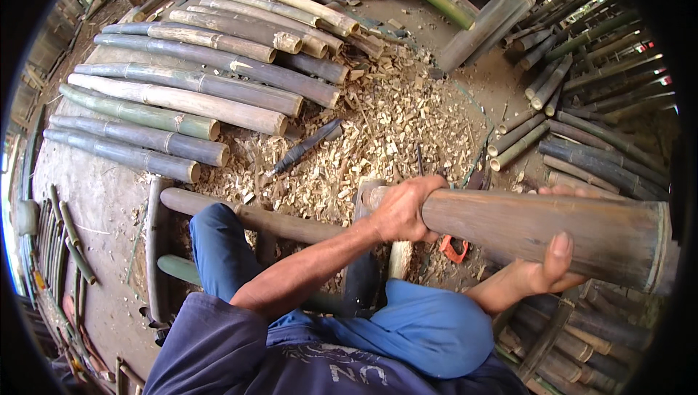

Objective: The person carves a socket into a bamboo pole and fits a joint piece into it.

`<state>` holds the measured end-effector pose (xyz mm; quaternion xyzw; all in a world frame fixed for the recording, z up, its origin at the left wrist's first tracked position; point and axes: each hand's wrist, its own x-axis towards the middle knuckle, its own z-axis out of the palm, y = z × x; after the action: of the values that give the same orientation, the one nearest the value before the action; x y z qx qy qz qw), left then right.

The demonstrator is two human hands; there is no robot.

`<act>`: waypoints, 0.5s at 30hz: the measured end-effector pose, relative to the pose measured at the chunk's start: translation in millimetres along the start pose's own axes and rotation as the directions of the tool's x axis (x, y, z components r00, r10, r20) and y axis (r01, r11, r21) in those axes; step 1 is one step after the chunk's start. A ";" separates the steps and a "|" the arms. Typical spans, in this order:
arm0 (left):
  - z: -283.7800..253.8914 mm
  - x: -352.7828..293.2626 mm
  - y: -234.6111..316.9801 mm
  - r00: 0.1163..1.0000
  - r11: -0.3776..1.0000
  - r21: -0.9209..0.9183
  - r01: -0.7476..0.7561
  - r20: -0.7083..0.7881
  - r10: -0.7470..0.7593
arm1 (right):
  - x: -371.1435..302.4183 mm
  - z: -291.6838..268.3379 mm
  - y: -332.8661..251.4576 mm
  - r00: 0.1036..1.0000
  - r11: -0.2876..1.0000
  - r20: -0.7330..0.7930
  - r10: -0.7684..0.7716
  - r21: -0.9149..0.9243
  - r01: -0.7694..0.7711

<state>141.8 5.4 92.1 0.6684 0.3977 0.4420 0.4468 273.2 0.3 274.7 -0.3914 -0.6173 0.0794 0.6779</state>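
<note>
A thick brown bamboo pole (pixel 502 224) lies across in front of me, its wide end at the right. My left hand (pixel 411 209) is wrapped round its narrower left part. My right hand (pixel 556 264) holds the pole from beneath near the wide end, thumb on the near side and fingertips showing over the far side. Below the pole, between my hands, an orange curved handle (pixel 454 249) shows; what it belongs to is hidden. A long dark wrapped object (pixel 309 144) rests on the wood chips beyond my left hand.
Several cut bamboo poles (pixel 203 78) lie in rows at the far left. Wood chips (pixel 385 133) cover the middle floor. A low bamboo frame (pixel 283 224) runs beside my legs. More bamboo is stacked at the right (pixel 582 129) and lower right (pixel 582 351).
</note>
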 end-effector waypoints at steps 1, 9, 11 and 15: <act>4.6 3.5 3.9 0.999 0.999 0.045 -0.012 -0.049 0.014 | 7.7 -8.4 7.2 1.000 0.999 0.020 -0.018 0.040 0.017; 4.6 -5.5 46.6 0.997 0.998 0.059 0.039 -0.070 -0.034 | 82.3 -55.4 39.8 0.984 0.875 0.158 0.083 0.461 -0.148; -9.0 -25.7 22.6 0.995 0.992 0.080 0.100 0.017 -0.102 | 83.5 -54.8 54.6 0.967 0.829 0.164 0.197 0.499 -0.254; -43.7 -137.2 -33.8 0.918 0.891 0.339 0.302 0.148 -0.368 | 70.0 -28.6 89.3 0.881 0.709 0.190 0.434 0.532 -0.464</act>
<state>55.6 -101.4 37.0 0.6934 0.5228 0.2177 0.4455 348.3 90.1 274.7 -0.3100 -0.4689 0.4297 0.7067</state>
